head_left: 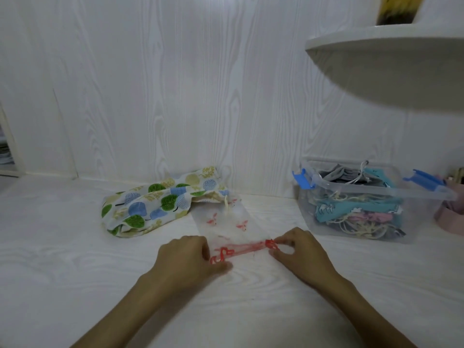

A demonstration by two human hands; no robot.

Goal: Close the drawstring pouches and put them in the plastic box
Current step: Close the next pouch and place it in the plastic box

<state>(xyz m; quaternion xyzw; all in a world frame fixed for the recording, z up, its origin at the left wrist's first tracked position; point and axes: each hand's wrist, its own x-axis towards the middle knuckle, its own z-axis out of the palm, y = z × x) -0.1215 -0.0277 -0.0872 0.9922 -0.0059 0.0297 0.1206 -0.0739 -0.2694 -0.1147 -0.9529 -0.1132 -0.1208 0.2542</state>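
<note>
A sheer white pouch with small red prints lies flat on the white table, its red-corded mouth toward me. My left hand pinches the red drawstring loops at the mouth's left end. My right hand pinches the red cord at the right end. Behind it lies a larger pouch printed with green and blue trees, its cream cord hanging at its right end. The clear plastic box with blue latches stands at the right, holding several pouches.
A white wood-grain wall runs along the back of the table. A white rounded shelf juts out at the upper right. A pink object sits beside the box at the right edge.
</note>
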